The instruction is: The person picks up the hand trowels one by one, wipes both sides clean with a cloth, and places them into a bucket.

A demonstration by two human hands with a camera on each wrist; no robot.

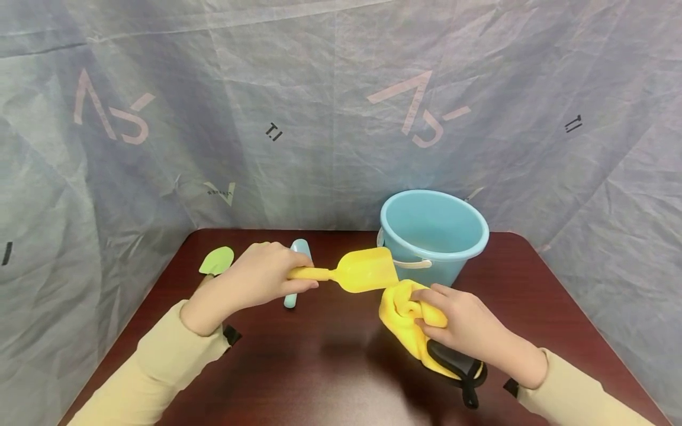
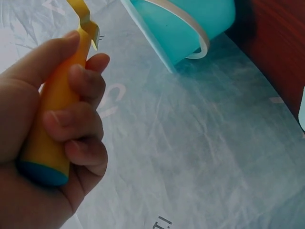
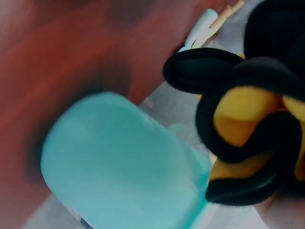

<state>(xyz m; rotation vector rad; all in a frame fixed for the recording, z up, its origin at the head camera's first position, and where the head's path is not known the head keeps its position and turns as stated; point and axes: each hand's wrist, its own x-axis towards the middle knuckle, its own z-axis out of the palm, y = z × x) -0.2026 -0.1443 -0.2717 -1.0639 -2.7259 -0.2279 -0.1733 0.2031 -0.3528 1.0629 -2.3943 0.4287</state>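
My left hand [image 1: 266, 272] grips the handle of a yellow toy shovel [image 1: 367, 270], its fingers wrapped round it in the left wrist view. The shovel's flat blade points right, toward a light blue bucket [image 1: 450, 269]. In my right hand [image 1: 469, 322] is a bunched yellow cloth item with black trim [image 1: 399, 325], pinched near its top in front of the bucket. Black flaps and edging [image 3: 205, 71] hang from it, large in the right wrist view. The shovel's tip overlaps the cloth's upper edge in the head view.
Behind my left hand lies a light blue toy tool [image 1: 290, 300], partly hidden. A green toy shovel head [image 1: 217, 260] shows at the far left of the dark red table [image 1: 319, 378]. Grey sheeting [image 1: 298, 177] hangs behind the table and at both sides.
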